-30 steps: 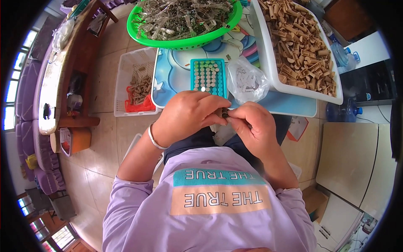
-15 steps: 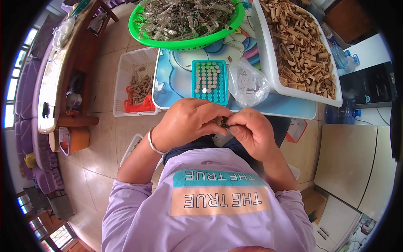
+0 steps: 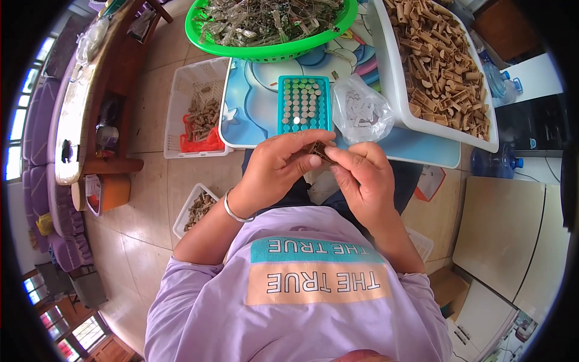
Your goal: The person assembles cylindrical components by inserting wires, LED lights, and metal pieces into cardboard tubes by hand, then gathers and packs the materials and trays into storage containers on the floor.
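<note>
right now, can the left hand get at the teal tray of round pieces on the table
Probably yes: the teal tray lies just beyond the left hand, with nothing visible between them, and the clear bag sits off to the right. The hand is holding a small brown piece, though.

Home, looks like a living room doubling as a small workshop. Home signs: purple sofa [image 3: 39, 136] at 9 o'clock, tiled floor [image 3: 145, 217] at 8, cream cabinet [image 3: 497, 229] and water jug [image 3: 491, 160] around 3. Workshop signs: cartoon-print desk [image 3: 244, 87] at 12, green basket [image 3: 271, 53] heaped with small parts [image 3: 271, 24], white tub [image 3: 391, 78] of brown pieces [image 3: 446, 78] at 1-2.
</note>
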`<state>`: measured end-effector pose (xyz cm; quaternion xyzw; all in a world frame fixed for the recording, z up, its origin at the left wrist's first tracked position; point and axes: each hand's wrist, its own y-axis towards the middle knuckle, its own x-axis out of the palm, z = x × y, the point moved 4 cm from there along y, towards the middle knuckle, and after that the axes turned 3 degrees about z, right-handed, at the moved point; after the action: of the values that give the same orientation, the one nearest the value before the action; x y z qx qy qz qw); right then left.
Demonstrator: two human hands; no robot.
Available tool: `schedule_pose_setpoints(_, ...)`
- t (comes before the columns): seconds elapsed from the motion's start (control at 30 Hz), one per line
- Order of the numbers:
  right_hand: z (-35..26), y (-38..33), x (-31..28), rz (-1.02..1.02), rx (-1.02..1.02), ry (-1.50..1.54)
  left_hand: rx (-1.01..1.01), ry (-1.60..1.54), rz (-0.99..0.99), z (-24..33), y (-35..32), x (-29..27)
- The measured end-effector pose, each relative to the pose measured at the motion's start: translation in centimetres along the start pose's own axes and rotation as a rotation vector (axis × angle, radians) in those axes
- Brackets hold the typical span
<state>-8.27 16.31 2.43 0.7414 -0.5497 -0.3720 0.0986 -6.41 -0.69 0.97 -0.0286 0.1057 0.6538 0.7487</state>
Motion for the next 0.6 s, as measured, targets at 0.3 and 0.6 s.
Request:
schedule_pose_setpoints(0.3,1.6,-1.2,-0.3,0.028,0.171,0.209,-0.137,-0.415,-0.021,-0.5,0.3,0.6)
schedule_pose_setpoints(0.6,1.5,-1.5,0.0,0.064,-0.070,0.062,-0.239,-0.448,0.024,-0.3,0.4,0.7)
